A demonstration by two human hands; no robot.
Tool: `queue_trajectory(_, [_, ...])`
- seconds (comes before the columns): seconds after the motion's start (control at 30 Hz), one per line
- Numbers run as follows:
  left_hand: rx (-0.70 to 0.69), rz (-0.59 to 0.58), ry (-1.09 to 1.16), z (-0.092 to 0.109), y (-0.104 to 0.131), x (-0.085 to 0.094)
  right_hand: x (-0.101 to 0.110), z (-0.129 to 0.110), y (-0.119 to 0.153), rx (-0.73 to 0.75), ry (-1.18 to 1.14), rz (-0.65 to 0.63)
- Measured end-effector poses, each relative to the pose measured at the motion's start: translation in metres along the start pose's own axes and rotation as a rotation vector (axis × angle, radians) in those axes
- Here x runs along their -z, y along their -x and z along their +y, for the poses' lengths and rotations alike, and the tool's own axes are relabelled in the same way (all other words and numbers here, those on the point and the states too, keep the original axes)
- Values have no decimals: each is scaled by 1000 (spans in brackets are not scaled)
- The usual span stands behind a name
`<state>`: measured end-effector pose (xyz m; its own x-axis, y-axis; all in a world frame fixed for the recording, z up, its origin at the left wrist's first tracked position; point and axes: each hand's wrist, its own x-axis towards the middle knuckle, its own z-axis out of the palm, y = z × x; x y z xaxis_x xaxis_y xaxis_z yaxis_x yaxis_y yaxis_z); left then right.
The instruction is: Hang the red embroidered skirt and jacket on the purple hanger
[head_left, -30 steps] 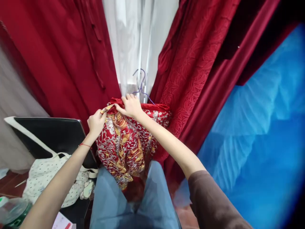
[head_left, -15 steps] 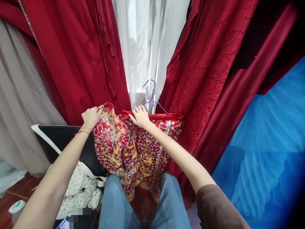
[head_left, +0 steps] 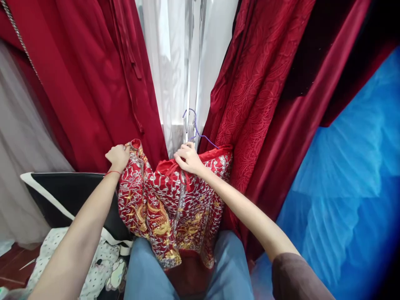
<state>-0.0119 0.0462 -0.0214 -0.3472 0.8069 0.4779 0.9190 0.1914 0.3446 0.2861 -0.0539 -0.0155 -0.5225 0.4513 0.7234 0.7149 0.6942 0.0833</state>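
A red garment [head_left: 193, 208] with silver and gold embroidery hangs between my hands, above my knees. My left hand [head_left: 118, 157] is closed on its left upper edge, beside a small rolled opening. Near the middle of the red-lined top edge, my right hand [head_left: 188, 158] is closed on the fabric. A thin purple hanger [head_left: 196, 125] rises behind my right hand, its hook upward; its right arm runs down to the garment's edge and its lower left part is hidden.
Red dresses [head_left: 84, 83] hang at left, a patterned red one [head_left: 246, 108] at right, with a blue dress [head_left: 346, 187] beyond. A black chair [head_left: 71, 191] and a dotted white cloth bag [head_left: 96, 275] are at lower left. White fabric hangs behind.
The garment's left part has spread and dropped slightly, showing more embroidery. My right hand has moved slightly lower with the top edge. The view has shifted a little to the right.
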Motion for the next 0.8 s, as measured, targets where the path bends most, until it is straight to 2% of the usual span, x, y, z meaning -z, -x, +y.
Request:
queue_trajectory(0.1, [-130,88,57,43,6,18,-12,-3,-5,-8,81,-37])
queue_trajectory(0.2, [-281,209,67,86,12,45,-28,-8,-10,-33,153,-42])
queue_trajectory(0.27, [-365,250,55,106,16,61,-32,-9,-9,-2,137,-35])
queue_trajectory(0.33, [-451,228,25,117,19,70,-27,-3,-4,11,89,37])
queue_trajectory(0.4, [-551,142,-22,121,24,71,-14,11,6,-122,75,199])
queue_trajectory(0.47, [-642,33,-59,121,31,63,3,31,18,-418,96,356])
queue_trajectory(0.5, [-681,-17,-62,121,34,58,11,43,24,-578,85,369])
queue_trajectory(0.57, [-722,-88,-39,120,39,48,27,65,32,-782,-38,217])
queue_trajectory(0.63, [-702,-89,28,123,43,42,40,80,35,-849,-206,11])
queue_trajectory(0.7, [-609,-3,142,130,46,42,50,86,33,-870,-360,-121])
queue_trajectory(0.8, [-471,135,340,146,49,47,59,84,25,-902,-599,-229])
